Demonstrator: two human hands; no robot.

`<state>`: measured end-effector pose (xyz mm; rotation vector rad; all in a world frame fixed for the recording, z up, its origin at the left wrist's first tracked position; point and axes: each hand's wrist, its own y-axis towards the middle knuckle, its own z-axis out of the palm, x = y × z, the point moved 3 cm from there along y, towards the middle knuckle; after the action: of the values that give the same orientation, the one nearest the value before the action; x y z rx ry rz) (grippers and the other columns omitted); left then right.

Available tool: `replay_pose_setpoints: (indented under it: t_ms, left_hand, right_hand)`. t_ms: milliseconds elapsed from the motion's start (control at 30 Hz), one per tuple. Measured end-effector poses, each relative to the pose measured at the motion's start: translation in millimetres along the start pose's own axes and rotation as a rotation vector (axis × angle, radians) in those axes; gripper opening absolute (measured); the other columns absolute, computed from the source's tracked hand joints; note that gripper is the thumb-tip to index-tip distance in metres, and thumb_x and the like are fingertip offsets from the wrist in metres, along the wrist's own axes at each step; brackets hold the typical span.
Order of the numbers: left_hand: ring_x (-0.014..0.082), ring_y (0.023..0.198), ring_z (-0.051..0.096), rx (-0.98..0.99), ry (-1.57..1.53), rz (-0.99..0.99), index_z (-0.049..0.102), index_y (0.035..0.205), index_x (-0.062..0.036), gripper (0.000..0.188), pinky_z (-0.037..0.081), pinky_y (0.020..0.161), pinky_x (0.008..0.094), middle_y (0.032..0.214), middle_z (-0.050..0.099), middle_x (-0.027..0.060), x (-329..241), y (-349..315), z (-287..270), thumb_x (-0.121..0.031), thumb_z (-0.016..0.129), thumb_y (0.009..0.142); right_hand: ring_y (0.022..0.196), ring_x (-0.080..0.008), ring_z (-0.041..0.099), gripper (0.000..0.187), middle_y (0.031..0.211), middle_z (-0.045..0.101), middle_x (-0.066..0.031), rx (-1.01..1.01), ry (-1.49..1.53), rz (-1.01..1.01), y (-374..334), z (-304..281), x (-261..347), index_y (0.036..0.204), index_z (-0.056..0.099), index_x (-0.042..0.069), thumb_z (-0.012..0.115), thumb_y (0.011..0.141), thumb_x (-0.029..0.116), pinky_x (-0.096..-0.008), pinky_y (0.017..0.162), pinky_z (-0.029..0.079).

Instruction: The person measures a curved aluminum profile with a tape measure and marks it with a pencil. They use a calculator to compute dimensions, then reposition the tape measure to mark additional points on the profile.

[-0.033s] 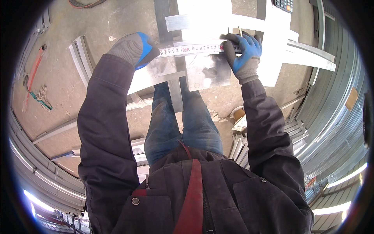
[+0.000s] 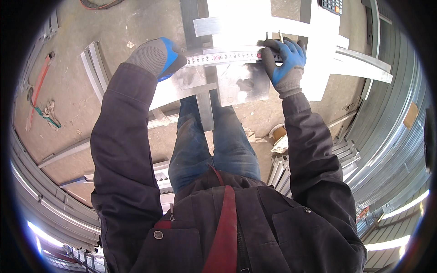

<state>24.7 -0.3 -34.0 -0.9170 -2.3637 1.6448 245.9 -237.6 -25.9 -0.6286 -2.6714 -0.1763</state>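
Observation:
A white measuring tape lies stretched across a shiny metal sheet that rests on crossed aluminium profiles. My left hand, in a grey and blue glove, pins the tape's left end down at the sheet's edge. At the other end, my right hand, in a blue glove, presses the tape onto the sheet. A thin pencil-like stick pokes up between its fingers. Both forearms wear dark jacket sleeves.
A calculator lies at the top right on a white panel. Long metal profiles are stacked along the right and lower left. A red tool lies on the concrete floor at the left, and a tape roll sits near my right knee.

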Motion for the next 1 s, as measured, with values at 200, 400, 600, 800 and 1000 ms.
replay_pose_setpoints:
  t_ms: [200, 400, 600, 800, 1000]
  left_hand:
    - [0.0279, 0.092, 0.073, 0.095, 0.033, -0.031, 0.081, 0.107, -0.0110, 0.036, 0.057, 0.087, 0.0411, 0.098, 0.077, 0.0147, -1.8, 4.9, -2.3, -0.037, 0.061, 0.092]
    - [0.0327, 0.100, 0.074, 0.114, 0.035, -0.026, 0.081, 0.112, -0.0130, 0.036, 0.058, 0.093, 0.0439, 0.105, 0.078, 0.0164, -2.7, 2.8, -3.8, -0.033, 0.059, 0.092]
    - [0.0340, 0.104, 0.074, 0.108, 0.048, -0.041, 0.080, 0.116, -0.0093, 0.040, 0.057, 0.095, 0.0446, 0.113, 0.077, 0.0192, -5.0, 2.6, -3.7, -0.034, 0.058, 0.094]
    - [0.0356, 0.110, 0.073, 0.084, 0.070, -0.033, 0.078, 0.122, -0.0071, 0.044, 0.057, 0.099, 0.0447, 0.120, 0.075, 0.0218, -3.0, 3.6, -1.1, -0.036, 0.057, 0.096]
    - [0.0297, 0.103, 0.071, 0.069, 0.069, -0.037, 0.078, 0.119, -0.0113, 0.040, 0.056, 0.094, 0.0421, 0.113, 0.074, 0.0164, -2.2, 6.1, -0.3, -0.036, 0.058, 0.096]
  right_hand:
    - [0.098, -0.0322, 0.068, 0.020, 0.087, 0.071, -0.0071, -0.027, -0.012, -0.026, 2.1, -1.1, 2.0, 0.100, 0.081, 0.020, 0.076, 0.088, 0.034, -0.0522, 0.111, 0.039]
    - [0.097, -0.0324, 0.068, 0.019, 0.086, 0.071, -0.0071, -0.057, -0.006, -0.053, 2.7, -1.6, 3.5, 0.099, 0.081, 0.020, 0.076, 0.087, 0.033, -0.0522, 0.110, 0.040]
    - [0.097, -0.0323, 0.068, 0.018, 0.084, 0.070, -0.0072, -0.043, -0.008, -0.045, 2.6, -1.5, 4.3, 0.099, 0.081, 0.019, 0.076, 0.088, 0.033, -0.0532, 0.110, 0.040]
    - [0.098, -0.0331, 0.068, 0.019, 0.084, 0.070, -0.0079, -0.028, 0.007, -0.036, 2.2, -1.7, 3.8, 0.099, 0.081, 0.019, 0.075, 0.088, 0.034, -0.0544, 0.113, 0.038]
    - [0.101, -0.0336, 0.068, 0.020, 0.087, 0.071, -0.0081, -0.015, 0.006, -0.022, 1.7, -0.6, 2.7, 0.100, 0.081, 0.019, 0.075, 0.089, 0.034, -0.0543, 0.114, 0.037]
